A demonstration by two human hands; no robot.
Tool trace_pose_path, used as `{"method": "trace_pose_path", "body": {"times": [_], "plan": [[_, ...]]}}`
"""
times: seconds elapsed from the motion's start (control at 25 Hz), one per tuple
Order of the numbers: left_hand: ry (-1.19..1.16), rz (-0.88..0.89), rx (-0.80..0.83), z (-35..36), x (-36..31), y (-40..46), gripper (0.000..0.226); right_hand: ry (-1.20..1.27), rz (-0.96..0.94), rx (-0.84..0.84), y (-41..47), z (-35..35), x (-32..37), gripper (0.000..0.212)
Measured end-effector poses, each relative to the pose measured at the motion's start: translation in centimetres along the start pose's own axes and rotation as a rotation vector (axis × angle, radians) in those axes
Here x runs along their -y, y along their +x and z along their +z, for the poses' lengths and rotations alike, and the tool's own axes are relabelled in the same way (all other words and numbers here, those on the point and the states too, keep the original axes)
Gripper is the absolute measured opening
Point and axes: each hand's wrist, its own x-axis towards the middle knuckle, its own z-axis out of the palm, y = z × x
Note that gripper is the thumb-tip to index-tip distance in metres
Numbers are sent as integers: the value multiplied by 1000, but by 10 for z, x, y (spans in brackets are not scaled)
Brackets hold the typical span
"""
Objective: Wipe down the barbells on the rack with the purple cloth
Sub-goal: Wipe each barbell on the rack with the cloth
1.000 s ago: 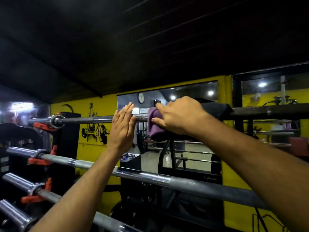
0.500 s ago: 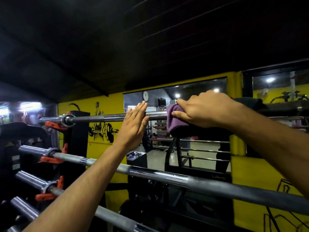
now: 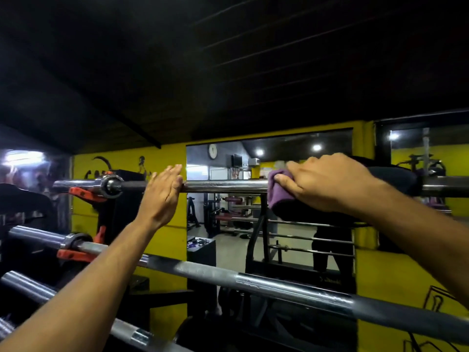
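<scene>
Barbells sit on a tiered rack, and the top bar [image 3: 228,186] — the one being wiped — runs level across the view at hand height. The right hand [image 3: 327,182] curls over it, its fingers clamped on the purple cloth [image 3: 278,193], which wraps the bar's shaft. The left hand [image 3: 162,193] is flat, fingers straight and together, palm pressed against the bar near the collar [image 3: 111,186]; it grips nothing.

Risk, as a judgement: the bar rests only on an orange hook [image 3: 81,193], and a flat palm may not stop a smooth round shaft from rolling or sliding sideways if the wiping stroke drags hard. The cloth is bunched rather than spread, so it could slip off the far side or miss the underside of the shaft.

The top bar is polished steel, cylindrical, mirror-bright between the hands and darker toward the collar. The second bar [image 3: 253,279] below shows a dull, knurled band and smooth glossy sections. The cloth looks soft and thick, folded into a pad. Behind stand a yellow wall [image 3: 167,240] and a mirror [image 3: 279,158].
</scene>
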Motion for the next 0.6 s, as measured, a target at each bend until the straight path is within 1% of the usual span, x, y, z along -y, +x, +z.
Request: {"method": "trace_pose_path", "body": {"times": [0.08,0.12,0.24,0.32,0.36,0.44,0.48,0.52,0.6], "plan": [[-54,26,-78,6,6,1,70,-1,45,55,18,-3,14,62],[-70,36,-92,8,7,2,69,13,47,59,29,-1,25,62],[-79,93,-83,6,16,2,67,8,20,-27,46,10,55,60],[-61,154,-61,3,25,-2,67,-3,-33,-95,32,11,46,61],[-49,187,-47,1,28,-2,68,-16,-33,-86,21,8,35,66],[-44,241,-9,-3,36,-3,68,-63,17,-23,7,2,18,80],[-50,265,7,-3,40,-3,67,-51,77,40,7,-2,16,84],[-53,286,17,-2,42,-3,66,-36,136,124,15,-5,19,87],[-53,321,22,1,45,-2,65,7,183,258,43,-8,34,88]]}}
